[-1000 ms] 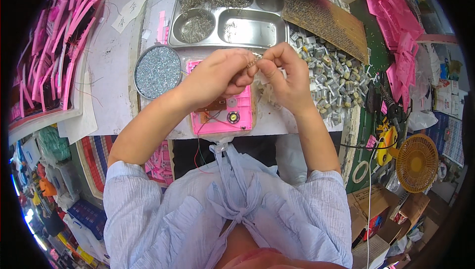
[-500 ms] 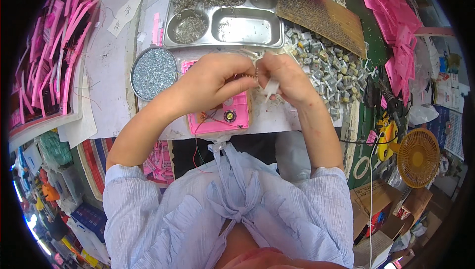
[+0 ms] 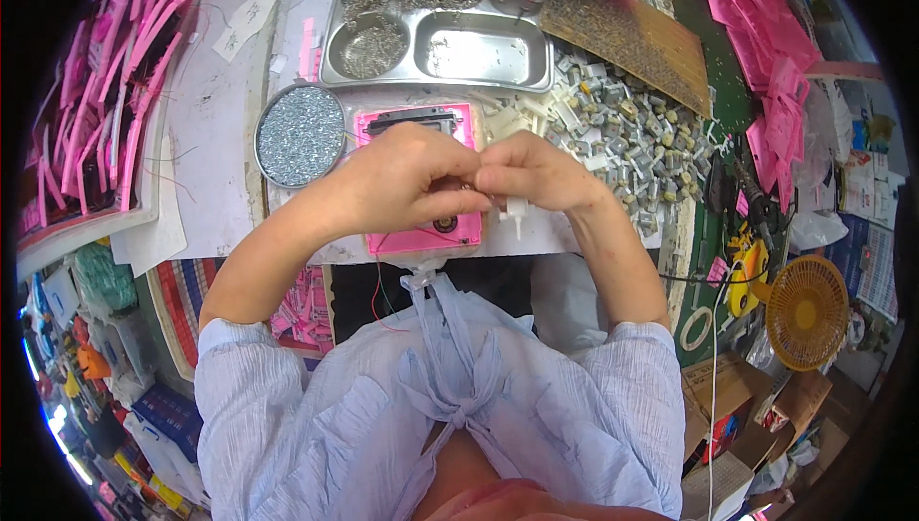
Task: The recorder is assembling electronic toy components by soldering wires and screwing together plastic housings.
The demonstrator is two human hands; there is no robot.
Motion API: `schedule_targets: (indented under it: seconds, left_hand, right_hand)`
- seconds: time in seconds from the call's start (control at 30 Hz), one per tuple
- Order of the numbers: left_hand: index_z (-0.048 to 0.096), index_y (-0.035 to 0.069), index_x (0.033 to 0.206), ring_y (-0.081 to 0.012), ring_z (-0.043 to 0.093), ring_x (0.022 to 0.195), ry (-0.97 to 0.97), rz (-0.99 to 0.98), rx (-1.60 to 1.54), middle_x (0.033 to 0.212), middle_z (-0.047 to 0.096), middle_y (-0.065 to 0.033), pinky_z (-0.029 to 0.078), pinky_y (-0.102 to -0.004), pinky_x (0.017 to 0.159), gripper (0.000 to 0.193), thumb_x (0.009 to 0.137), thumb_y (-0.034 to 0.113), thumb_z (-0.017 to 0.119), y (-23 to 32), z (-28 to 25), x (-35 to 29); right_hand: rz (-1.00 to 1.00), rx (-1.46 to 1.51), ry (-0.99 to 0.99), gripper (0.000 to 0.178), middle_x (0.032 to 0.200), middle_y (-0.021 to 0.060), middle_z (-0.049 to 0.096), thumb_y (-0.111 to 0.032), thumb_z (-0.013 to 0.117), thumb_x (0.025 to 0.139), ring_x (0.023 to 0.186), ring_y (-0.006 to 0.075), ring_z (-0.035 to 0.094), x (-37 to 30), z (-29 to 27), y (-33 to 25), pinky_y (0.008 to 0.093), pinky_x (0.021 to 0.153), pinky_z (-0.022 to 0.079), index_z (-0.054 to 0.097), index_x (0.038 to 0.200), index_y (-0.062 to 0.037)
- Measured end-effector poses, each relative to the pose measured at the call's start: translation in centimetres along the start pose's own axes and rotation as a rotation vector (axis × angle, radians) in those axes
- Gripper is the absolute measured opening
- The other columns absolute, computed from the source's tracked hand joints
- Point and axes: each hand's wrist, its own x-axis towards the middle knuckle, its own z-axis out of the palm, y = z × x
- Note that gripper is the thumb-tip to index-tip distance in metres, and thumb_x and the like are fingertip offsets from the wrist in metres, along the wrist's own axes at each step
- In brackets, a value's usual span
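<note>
Both hands, left hand (image 3: 407, 181) and right hand (image 3: 536, 171), pinch a small white part (image 3: 517, 215), its stem pointing down.

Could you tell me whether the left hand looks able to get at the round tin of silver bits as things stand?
Probably yes. The round tin sits open beside the left hand, with nothing between them. But that hand is pinching a small white part together with the right hand, so it would have to let go first.
</note>
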Motion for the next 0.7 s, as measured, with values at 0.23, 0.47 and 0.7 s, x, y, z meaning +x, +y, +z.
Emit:
schedule_targets:
  seconds: [0.23,0.47,0.7]
  left_hand:
    - [0.071,-0.001,0.091,-0.0101,0.057,0.057,0.043,-0.52,-0.697,0.071,0.066,-0.0029,0.043,-0.0266,0.052,0.024,0.099,0.021,0.07,-0.6,1.3,-1.7]
    - [0.069,-0.002,0.086,-0.008,0.053,0.056,0.098,-0.47,-0.489,0.067,0.064,-0.0016,0.043,-0.0265,0.052,0.026,0.099,0.021,0.067,-0.5,1.7,-2.1]
    - [0.068,-0.001,0.087,-0.0057,0.051,0.056,-0.019,-0.071,0.0,0.066,0.062,0.0004,0.039,-0.0229,0.05,0.017,0.098,0.012,0.067,-0.3,0.2,-0.8]
  right_hand:
    - [-0.057,-0.036,0.126,0.023,0.079,-0.0003,0.063,-0.023,0.059,0.104,0.078,0.0085,0.058,-1.4,1.4,-1.0,0.0264,0.071,0.047,0.068,0.097,-0.0019]
    - [-0.065,-0.404,0.297,0.025,0.068,0.0055,0.064,-0.023,0.063,0.1,0.063,0.0091,0.058,-2.3,1.1,-2.1,0.0287,0.061,0.046,0.071,0.092,-0.0001]
    - [-0.087,-0.281,0.075,0.035,0.07,0.0043,0.064,-0.03,0.062,0.103,0.067,0.0076,0.055,0.6,0.8,-0.9,0.028,0.062,0.046,0.071,0.092,0.0025]
